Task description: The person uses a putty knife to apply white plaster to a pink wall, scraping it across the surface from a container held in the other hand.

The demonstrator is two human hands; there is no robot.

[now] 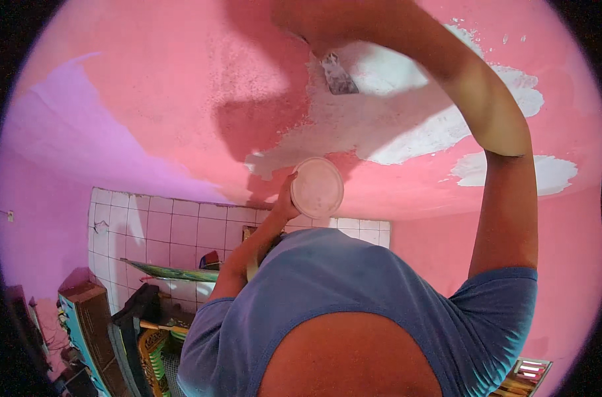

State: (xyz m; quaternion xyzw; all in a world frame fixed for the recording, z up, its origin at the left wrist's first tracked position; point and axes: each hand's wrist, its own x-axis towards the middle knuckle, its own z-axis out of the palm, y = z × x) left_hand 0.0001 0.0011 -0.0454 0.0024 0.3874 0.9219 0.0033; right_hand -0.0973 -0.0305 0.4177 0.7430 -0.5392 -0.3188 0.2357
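My left hand (287, 200) grips the side of a round, pale plastic tub (317, 188), close to the pink wall (182, 112). Whether the circle facing me is its bottom, lid or open mouth, I cannot make out. My right arm arches up and over, and my right hand (314, 25) is raised against the wall near the top of the view. From below that hand sticks out a putty knife (341, 78), its grey blade smeared with white and lying over a white patch (380, 126) of filler. The knife's handle and most of the fingers are hidden.
A second white patch (513, 173) lies farther right on the wall. Purple paint (69, 132) covers the left side. Below are white tiles (159, 231), a brown cabinet (92, 317), a chair (152, 354) and a long green sheet-like object (172, 272).
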